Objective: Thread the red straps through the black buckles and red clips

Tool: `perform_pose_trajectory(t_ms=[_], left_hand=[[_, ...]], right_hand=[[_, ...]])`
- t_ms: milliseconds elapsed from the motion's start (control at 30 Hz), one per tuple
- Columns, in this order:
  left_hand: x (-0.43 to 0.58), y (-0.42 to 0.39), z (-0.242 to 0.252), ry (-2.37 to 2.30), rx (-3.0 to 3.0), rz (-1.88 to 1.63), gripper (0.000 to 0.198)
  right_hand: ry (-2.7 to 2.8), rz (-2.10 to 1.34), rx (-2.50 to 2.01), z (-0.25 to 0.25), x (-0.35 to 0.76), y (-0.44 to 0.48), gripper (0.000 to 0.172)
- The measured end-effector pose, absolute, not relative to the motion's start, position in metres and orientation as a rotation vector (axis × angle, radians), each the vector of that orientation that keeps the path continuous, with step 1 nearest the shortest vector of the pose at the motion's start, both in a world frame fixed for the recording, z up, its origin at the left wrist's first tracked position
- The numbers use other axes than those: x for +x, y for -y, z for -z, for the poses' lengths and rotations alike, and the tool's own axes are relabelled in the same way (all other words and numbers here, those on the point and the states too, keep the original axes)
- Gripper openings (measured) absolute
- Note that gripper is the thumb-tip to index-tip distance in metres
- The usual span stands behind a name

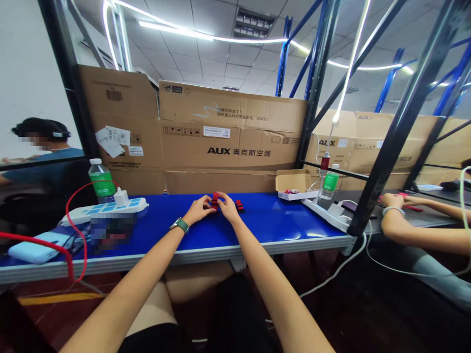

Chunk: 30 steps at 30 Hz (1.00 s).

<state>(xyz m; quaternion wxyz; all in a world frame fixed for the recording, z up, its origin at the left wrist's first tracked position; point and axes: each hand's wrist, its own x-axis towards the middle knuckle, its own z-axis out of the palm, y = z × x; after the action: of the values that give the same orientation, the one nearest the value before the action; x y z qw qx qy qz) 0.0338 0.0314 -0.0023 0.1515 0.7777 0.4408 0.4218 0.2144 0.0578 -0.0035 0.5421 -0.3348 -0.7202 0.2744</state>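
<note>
My left hand [198, 210], with a green-banded watch on its wrist, has its fingers closed on the left side of a small red-and-black block [215, 198]. From the other side my right hand [228, 208] grips the same block with thumb and fingers. The block stands on the blue tabletop [272, 220] or just above it; I cannot tell which. Close to the right of my right hand lies another red-and-black piece [240, 206], partly stepped in shape. My fingers cover much of the held block, and its exact kind is too small to make out.
An open carton [294, 185] with small red items stands back right. On the left are a power strip [106, 212], a water bottle [102, 181], a pale blue power bank [40, 247] and a red cable [85, 235]. Cardboard [235, 142] walls the back. A co-worker's hands [393, 202] are at far right.
</note>
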Motion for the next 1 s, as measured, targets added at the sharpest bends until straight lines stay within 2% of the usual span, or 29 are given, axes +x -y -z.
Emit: perform_pose_trajectory(t_ms=[100, 267, 367, 567, 767, 833, 900, 1000], left_hand=[[0.033, -0.029, 0.000, -1.404, 2.425, -1.169, 0.047], [0.022, -0.026, -0.004, -1.716, 2.602, -1.064, 0.024], [0.014, -0.025, -0.005, -1.686, 2.612, -0.975, 0.027], [0.023, -0.017, -0.009, -1.501, 2.737, -0.964, 0.045], [0.034, -0.011, -0.009, -1.387, 2.954, -0.727, 0.053], [0.034, -0.012, -0.008, -1.405, 2.977, -0.710, 0.056], [0.035, -0.014, -0.009, -1.449, 2.977, -0.720, 0.050], [0.034, -0.016, -0.010, -1.491, 2.945, -0.790, 0.035]], right_hand=[[1.870, -0.403, -0.992, 0.006, 0.215, -0.055, 0.027], [1.769, -0.058, -1.259, 0.001, 0.225, -0.045, 0.034], [1.628, 0.090, -1.455, -0.004, 0.234, -0.037, 0.036], [1.745, 0.058, -1.617, 0.000, 0.237, -0.034, 0.029], [1.798, 0.084, -1.655, 0.003, 0.232, -0.035, 0.043], [1.779, 0.107, -1.582, 0.000, 0.231, -0.034, 0.043], [1.832, 0.040, -1.445, -0.003, 0.228, -0.035, 0.036], [1.973, -0.281, -1.228, -0.002, 0.223, -0.040, 0.034]])
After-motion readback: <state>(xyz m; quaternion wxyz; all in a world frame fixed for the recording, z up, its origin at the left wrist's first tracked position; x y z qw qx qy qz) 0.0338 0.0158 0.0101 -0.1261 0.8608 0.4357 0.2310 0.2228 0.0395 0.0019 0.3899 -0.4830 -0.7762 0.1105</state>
